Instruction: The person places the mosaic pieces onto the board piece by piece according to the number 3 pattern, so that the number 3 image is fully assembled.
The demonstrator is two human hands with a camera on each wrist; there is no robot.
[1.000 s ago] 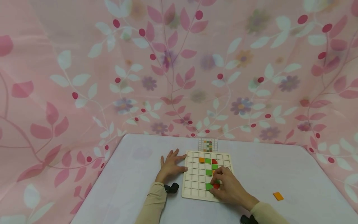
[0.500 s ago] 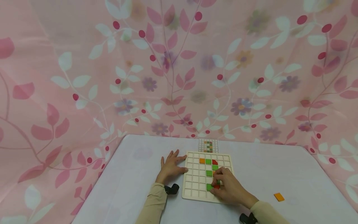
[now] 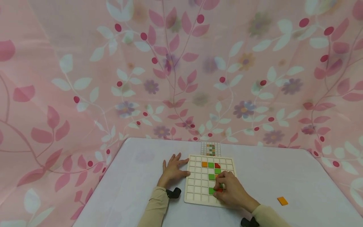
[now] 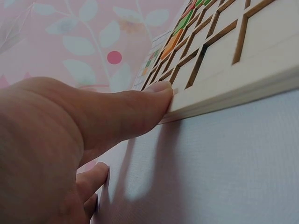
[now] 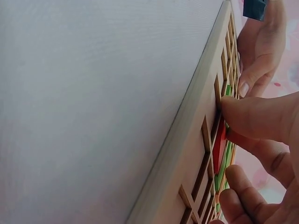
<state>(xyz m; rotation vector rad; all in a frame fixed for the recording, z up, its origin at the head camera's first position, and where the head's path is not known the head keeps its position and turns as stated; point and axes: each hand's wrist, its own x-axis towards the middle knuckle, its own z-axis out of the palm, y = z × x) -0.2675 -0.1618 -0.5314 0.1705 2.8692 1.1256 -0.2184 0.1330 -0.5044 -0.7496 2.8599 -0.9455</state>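
Observation:
A pale wooden grid board (image 3: 194, 190) lies on the table, with several orange, green and red pieces in its cells. Spread along its left edge is my left hand (image 3: 171, 171), whose thumb (image 4: 156, 95) touches the board's rim. My right hand (image 3: 231, 189) is over the lower right part, pinching a red piece (image 5: 218, 144) between thumb and index finger. That piece appears slightly raised from its cell, and my fingers partly cover it. A green square (image 3: 211, 191) sits just left of it. Higher up are an orange square (image 3: 204, 164) and a red rounded piece (image 3: 217, 165).
One loose orange piece (image 3: 282, 200) lies on the white tabletop (image 3: 263, 170), right of the board. Behind the board is a printed grid card (image 3: 203, 148) with a coloured pattern. A pink floral curtain (image 3: 181, 69) rises beyond the table.
My right hand stays at nearly the same spot, with only slight movement at the red piece. The left hand keeps its place at the board's edge.

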